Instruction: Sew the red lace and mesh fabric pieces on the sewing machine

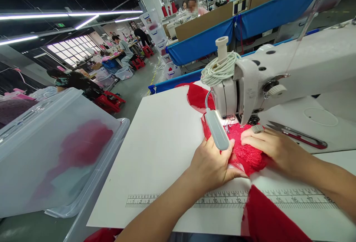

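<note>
A piece of red lace fabric (246, 149) lies on the white sewing table (164, 141), under the needle area of a white sewing machine (280, 71). My left hand (214, 166) presses flat on the near left side of the lace, fingers together. My right hand (271, 147) rests on the lace's right side, fingertips close to the presser foot. A small lit lamp (216, 128) on a flexible neck hangs just above my left hand. More red fabric trails behind the machine head (196, 95) and off the table's near edge (267, 216).
Red-handled snips (299, 135) lie on the table right of my right hand. A printed ruler (167, 199) runs along the table's near edge. A clear plastic bin (52, 153) with red fabric stands at the left. Other people work at benches farther back.
</note>
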Demonstrator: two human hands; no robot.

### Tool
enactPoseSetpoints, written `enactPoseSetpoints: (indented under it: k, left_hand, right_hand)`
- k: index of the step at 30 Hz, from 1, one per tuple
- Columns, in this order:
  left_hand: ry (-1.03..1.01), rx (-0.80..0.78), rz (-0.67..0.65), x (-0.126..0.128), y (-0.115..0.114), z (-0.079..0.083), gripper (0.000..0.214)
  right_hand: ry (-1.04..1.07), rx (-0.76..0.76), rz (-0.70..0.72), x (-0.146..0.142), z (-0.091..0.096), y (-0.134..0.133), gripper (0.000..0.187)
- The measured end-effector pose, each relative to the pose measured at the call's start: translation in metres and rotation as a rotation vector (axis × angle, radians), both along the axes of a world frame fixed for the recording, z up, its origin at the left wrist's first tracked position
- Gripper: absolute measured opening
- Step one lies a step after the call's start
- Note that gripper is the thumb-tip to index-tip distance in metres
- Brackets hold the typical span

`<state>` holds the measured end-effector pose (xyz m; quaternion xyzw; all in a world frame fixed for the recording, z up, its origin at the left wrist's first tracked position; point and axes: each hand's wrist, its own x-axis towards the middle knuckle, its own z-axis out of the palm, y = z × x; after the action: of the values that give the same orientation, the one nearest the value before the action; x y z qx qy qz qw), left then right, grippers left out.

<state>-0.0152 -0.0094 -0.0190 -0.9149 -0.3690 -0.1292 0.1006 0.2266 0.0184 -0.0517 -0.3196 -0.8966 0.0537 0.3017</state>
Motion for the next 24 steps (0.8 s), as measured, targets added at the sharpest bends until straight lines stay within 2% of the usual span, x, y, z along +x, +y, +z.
enactPoseSetpoints:
  k: [6,10,13,17,18,21,23,24]
  left_hand:
    - [0.017,0.023,0.020,-0.001,0.003,-0.003,0.087]
    - [-0.008,0.046,0.010,-0.001,0.003,0.000,0.078]
    - [-0.012,0.060,0.022,0.003,-0.001,0.006,0.069]
    - [-0.004,0.136,-0.042,0.009,-0.004,0.010,0.024]
    - [0.001,0.161,-0.085,0.010,-0.005,0.010,0.023]
    - [0.001,0.171,-0.185,0.010,-0.004,0.010,0.033]
    - [-0.026,0.057,-0.171,0.008,-0.003,0.010,0.031]
    - [-0.064,-0.033,-0.141,0.007,-0.001,0.010,0.029]
  right_hand:
    - [0.019,-0.060,-0.022,0.000,-0.002,0.002,0.025]
    - [0.008,-0.026,-0.053,-0.003,0.000,0.002,0.025]
    - [-0.021,0.027,-0.084,-0.006,0.008,0.001,0.017]
    - [-0.108,0.168,-0.102,-0.006,0.021,-0.002,0.011]
    - [-0.115,0.208,-0.105,-0.006,0.023,-0.004,0.012]
    - [-0.059,0.266,-0.079,-0.006,0.021,-0.010,0.036]
    - [-0.021,0.237,-0.035,-0.007,0.017,-0.013,0.052]
    - [-0.016,0.214,-0.022,-0.007,0.014,-0.014,0.054]
